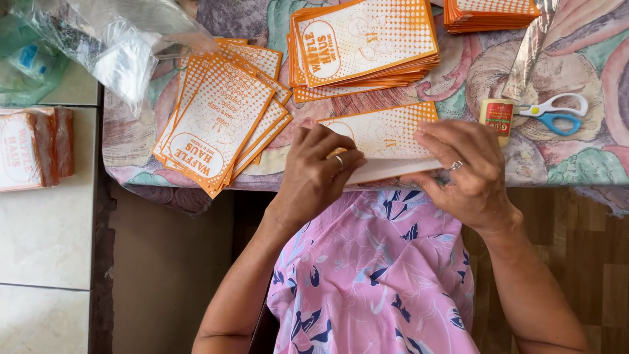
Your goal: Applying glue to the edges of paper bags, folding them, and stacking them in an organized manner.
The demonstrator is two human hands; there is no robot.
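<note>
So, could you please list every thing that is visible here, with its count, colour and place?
printed sheet: one, orange and white, at the table edge, held by both hands
fanned sheets: several, orange and white, left part of the table
stacked sheets: one thick pile, top centre
second stack: one, orange, top right, partly cut off
glue stick: one, yellow and red, lying right of the held sheet
scissors: one pair, white and blue handles, right
plastic bags: clear, count unclear, top left
tablecloth: one, flowered
left hand: ring on one finger
right hand: ring on one finger
</note>
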